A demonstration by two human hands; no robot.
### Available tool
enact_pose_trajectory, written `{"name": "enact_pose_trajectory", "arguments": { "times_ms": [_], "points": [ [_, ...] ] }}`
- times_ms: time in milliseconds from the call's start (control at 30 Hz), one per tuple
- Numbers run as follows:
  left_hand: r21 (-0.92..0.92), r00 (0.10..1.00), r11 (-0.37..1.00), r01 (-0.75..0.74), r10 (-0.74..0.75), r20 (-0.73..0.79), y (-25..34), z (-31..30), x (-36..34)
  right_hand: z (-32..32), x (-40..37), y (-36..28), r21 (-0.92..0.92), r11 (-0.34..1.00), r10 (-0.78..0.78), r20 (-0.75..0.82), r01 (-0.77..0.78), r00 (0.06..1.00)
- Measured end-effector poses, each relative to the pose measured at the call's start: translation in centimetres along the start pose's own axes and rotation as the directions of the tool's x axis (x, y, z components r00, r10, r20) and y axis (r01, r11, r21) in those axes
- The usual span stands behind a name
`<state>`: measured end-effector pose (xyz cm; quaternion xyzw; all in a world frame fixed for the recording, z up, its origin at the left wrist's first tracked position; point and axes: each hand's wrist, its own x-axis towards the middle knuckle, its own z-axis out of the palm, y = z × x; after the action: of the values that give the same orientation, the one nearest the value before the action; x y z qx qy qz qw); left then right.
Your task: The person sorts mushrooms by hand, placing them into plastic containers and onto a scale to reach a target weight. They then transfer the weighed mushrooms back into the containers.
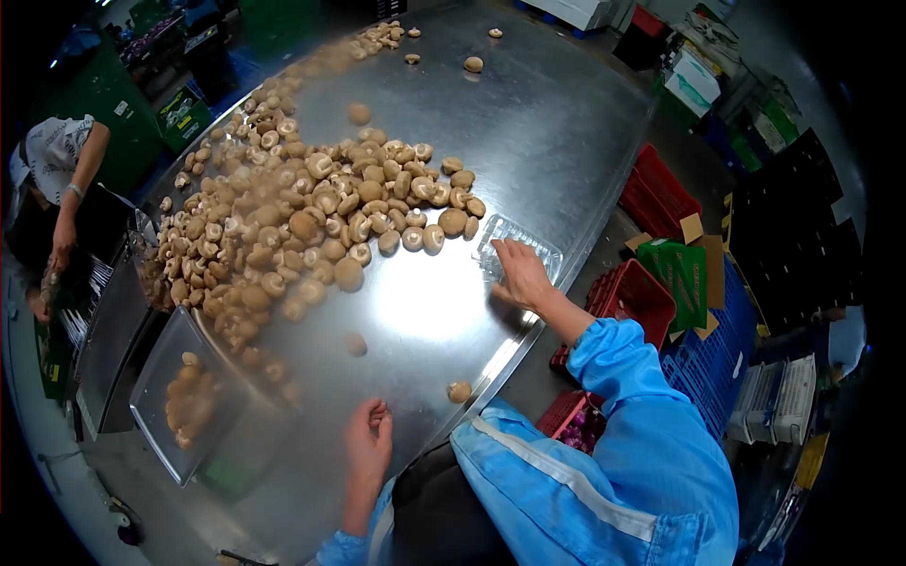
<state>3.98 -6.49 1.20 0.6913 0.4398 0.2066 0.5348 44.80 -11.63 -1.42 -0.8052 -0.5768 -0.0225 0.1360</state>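
My right hand (524, 275) reaches over a clear plastic tray (540, 247) lying on the steel table. Its fingers are stretched out across the tray and touch it, with the thumb spread to one side. Nearer to me, my left hand (368, 448) is held above the table with its fingers loosely curled and nothing visible in them. A large heap of brown mushrooms (302, 224) spreads to the left of the tray. One loose mushroom (460, 391) lies by the near table edge, between my two hands.
A clear bin (156, 420) with mushrooms in it stands at the table's left side. Across from me, another person's hand (64, 241) works at the far left. Red crates (634, 297) and a blue crate (710, 354) stand right of the metal table (566, 123). Part of the view is hazy.
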Motion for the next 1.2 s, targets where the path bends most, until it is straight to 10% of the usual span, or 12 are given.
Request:
{"name": "enact_pose_trajectory", "arguments": {
  "times_ms": [167, 300, 400, 600, 733, 833, 900, 1033, 1200],
  "points": [
    [0.021, 0.999, 0.999, 0.044, -0.045, 0.026, 0.2, 1.1, 0.2, -4.1, 2.3, 1.5, 0.142, 0.988, 0.040, 0.130, -0.059, 0.991],
    [0.016, 0.997, 0.998, 0.065, -0.065, 0.044, 1.1, 2.6, 1.3, -5.2, 5.2, 5.2, 0.298, 0.953, 0.122, -0.233, -0.049, 0.965],
    [0.018, 0.995, 0.995, 0.094, -0.095, 0.040, 1.5, 3.4, 2.3, -4.6, 9.3, 8.6, 0.738, 0.673, 0.354, -0.259, -0.052, 0.898],
    [0.079, 0.992, 0.989, 0.124, -0.124, -0.005, 1.7, 3.8, 4.4, -0.3, 17.3, 16.3, 0.876, 0.358, 0.645, 0.018, -0.323, 0.764],
    [0.106, 0.985, 0.981, 0.166, -0.159, -0.066, 0.7, 3.7, 5.3, 3.7, 20.4, 16.1, 0.733, 0.486, 0.456, 0.253, -0.477, 0.853],
    [0.099, 0.963, 0.958, 0.268, -0.262, -0.070, 1.5, 3.5, 6.7, 6.0, 21.9, 11.8, 0.864, 0.151, 0.293, 0.426, -0.481, 0.856],
    [0.091, 0.955, 0.951, 0.296, -0.292, -0.057, 1.7, 3.7, 7.7, 8.2, 22.7, 8.8, 0.849, 0.335, 0.262, 0.333, -0.409, 0.906],
    [0.072, 0.968, 0.966, 0.250, -0.248, -0.034, 1.8, 4.2, 8.8, 9.6, 23.5, 0.0, 0.901, -0.079, 0.289, 0.431, -0.427, 0.855],
    [0.092, 0.986, 0.983, 0.158, -0.153, -0.066, 2.0, 4.2, 9.3, 10.8, 22.2, -5.0, 0.847, -0.195, 0.290, 0.531, -0.494, 0.797]
  ]
}}
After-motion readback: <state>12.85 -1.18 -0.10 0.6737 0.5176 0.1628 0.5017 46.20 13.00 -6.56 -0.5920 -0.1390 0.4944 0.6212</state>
